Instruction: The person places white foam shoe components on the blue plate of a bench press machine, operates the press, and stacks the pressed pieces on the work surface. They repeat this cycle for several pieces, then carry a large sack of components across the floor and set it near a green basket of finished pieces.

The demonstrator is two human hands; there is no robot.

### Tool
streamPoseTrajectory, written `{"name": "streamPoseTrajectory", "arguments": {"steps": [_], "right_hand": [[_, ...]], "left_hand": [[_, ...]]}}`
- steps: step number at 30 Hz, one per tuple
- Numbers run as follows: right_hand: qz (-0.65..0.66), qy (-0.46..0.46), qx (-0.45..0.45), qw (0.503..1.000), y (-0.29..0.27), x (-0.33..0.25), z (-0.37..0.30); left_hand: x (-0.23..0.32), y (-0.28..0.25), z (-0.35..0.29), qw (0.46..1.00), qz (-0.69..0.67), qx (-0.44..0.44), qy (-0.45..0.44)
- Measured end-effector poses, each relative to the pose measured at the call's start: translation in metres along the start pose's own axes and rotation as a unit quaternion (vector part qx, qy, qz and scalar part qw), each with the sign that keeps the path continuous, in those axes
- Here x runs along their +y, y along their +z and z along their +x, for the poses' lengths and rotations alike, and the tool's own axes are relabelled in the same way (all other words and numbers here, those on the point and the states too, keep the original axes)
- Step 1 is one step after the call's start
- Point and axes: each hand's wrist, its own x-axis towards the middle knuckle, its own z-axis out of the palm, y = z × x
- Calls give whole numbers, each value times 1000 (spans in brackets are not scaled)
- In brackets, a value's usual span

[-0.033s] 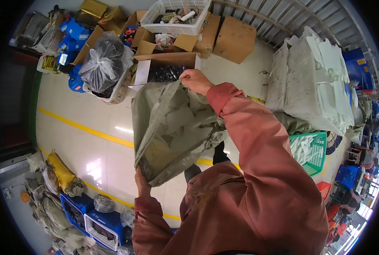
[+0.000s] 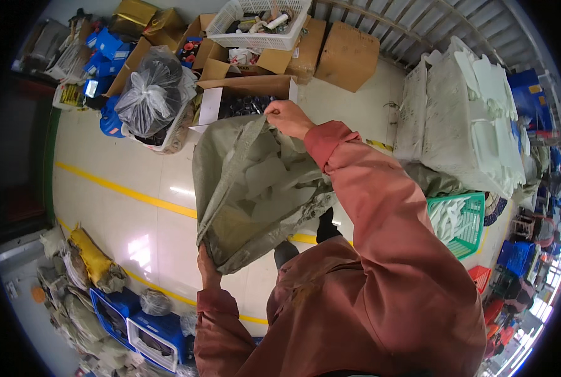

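A grey-green woven sack [image 2: 230, 160] hangs in front of me with its mouth spread toward me. Pale, flat white pieces [image 2: 271, 176] lie inside it; their kind is unclear. My right hand [image 2: 288, 118] pinches the sack's rim at the far side. At the near left, my left hand [image 2: 209, 267] grips the rim's lower corner, its fingers partly hidden by the fabric. Just beyond the sack stands a white-sided carton [image 2: 211, 107] of small dark, shiny items.
Cartons [image 2: 346, 56], a white basket [image 2: 255, 39] and a tied clear bag [image 2: 148, 97] line the far side. Stacked white crates [image 2: 453, 129] and a green basket [image 2: 478, 229] stand right. Blue crates [image 2: 158, 336] and a yellow sack [image 2: 92, 254] sit near left. Yellow lines [image 2: 126, 188] cross the floor.
The sack has shifted very slightly to the left together with my hands, and its left side bulges a little more. Both hands keep the same hold.
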Motion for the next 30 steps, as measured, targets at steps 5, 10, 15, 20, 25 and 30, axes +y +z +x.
{"name": "streamPoseTrajectory", "arguments": {"steps": [5,10,15,20,25,30], "right_hand": [[-27,28,102,994,22,9,51],[-83,-42,190,977,6,-3,37],[-25,-74,147,986,33,5,-60],[-221,38,-317,922,63,70,-86],[-153,27,-16,988,13,121,36],[-177,30,41,983,-24,128,80]], "left_hand": [[54,-21,63,995,89,-29,-27],[79,-39,92,973,196,-112,-45],[79,-54,114,980,175,-83,-52],[82,-51,112,979,161,-111,-56],[67,-55,121,977,197,-63,-49],[32,-64,140,986,105,-8,-127]]}}
